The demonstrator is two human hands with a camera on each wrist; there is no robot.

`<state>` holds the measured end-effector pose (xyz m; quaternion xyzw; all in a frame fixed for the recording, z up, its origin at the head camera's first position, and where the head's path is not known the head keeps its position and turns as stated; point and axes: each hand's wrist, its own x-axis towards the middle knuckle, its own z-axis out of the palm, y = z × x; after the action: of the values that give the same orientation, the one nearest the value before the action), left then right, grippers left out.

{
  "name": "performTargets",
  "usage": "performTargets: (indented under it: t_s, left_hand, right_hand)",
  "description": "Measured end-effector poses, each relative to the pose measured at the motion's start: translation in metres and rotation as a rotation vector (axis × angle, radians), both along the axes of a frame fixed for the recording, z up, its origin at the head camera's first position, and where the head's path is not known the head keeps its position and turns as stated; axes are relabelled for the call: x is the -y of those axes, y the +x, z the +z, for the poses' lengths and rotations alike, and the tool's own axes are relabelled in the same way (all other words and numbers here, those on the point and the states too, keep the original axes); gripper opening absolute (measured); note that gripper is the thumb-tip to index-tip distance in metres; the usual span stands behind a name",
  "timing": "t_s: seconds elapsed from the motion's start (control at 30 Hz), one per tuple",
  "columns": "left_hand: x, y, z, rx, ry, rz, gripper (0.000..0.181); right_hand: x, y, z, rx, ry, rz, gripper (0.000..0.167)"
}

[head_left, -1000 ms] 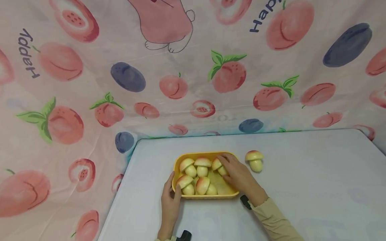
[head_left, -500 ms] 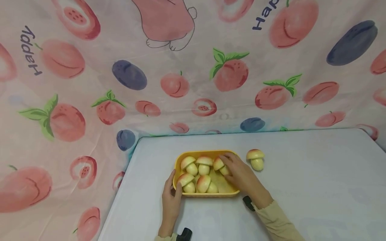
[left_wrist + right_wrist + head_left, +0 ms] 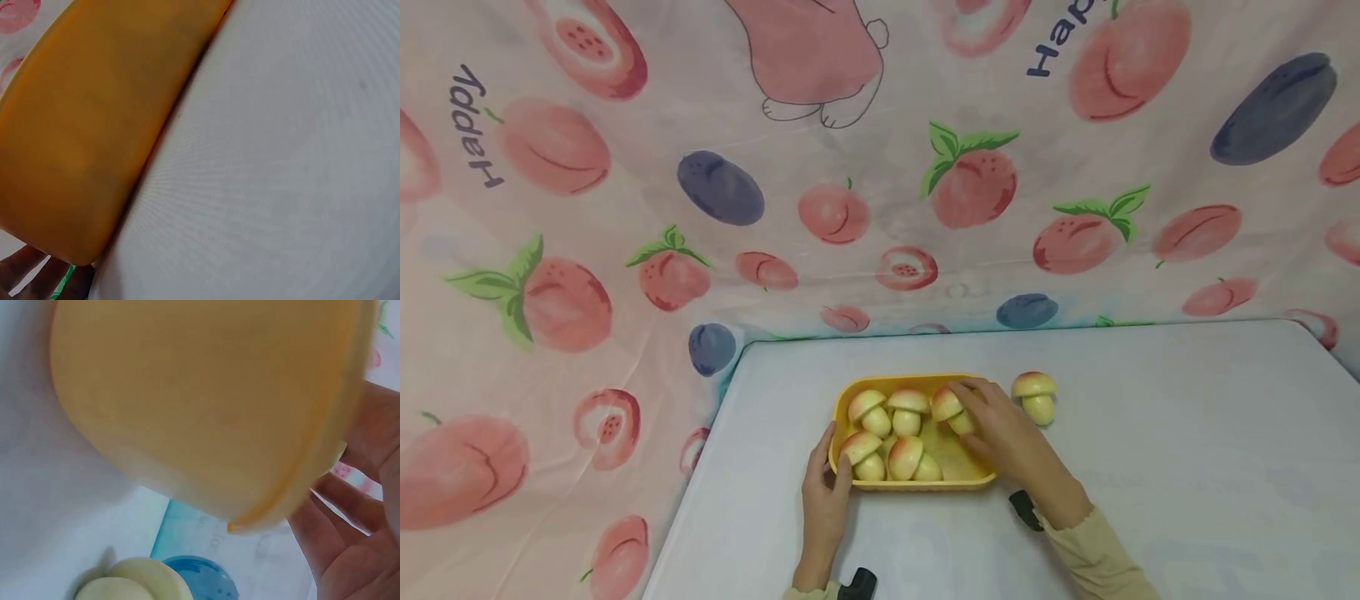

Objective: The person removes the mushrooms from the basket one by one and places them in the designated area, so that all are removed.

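Note:
A yellow plastic tray rests on the table with several toy mushrooms inside, their caps pale yellow with reddish tops. My left hand holds the tray's near left corner, thumb at the front and fingers along the left side. Over the tray's right end, my right hand has its fingers loosely spread around a toy mushroom lying at the back right inside. The right wrist view shows that hand's relaxed fingers beyond the tray rim; whether they touch the mushroom is hard to tell.
Another toy mushroom lies outside the tray, just past its back right corner. A white table carries everything. A peach-printed cloth hangs behind and to the left of it.
My right hand has shifted slightly to the right and loosened around the mushroom, baring more of it. The left hand keeps its hold on the tray.

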<state>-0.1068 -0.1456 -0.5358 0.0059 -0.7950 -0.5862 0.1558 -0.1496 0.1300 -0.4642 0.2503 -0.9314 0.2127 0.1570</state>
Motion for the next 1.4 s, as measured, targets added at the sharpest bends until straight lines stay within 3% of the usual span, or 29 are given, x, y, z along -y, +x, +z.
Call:
performTargets:
  t_s: [0.57,1.17,1.4]
  left_hand:
    - [-0.001,0.001,0.002,0.005,-0.003,0.003,0.047]
    - [0.000,0.001,0.000,-0.014,-0.009,0.001,0.047]
    - [0.000,0.001,0.001,0.002,-0.007,0.003,0.047]
  right_hand:
    - [-0.015,0.007,0.015,-0.081,-0.023,0.017,0.080]
    - [-0.034,0.012,0.022,-0.051,-0.033,-0.023,0.079]
    - [-0.041,0.013,0.023,-0.076,-0.040,-0.027,0.078]
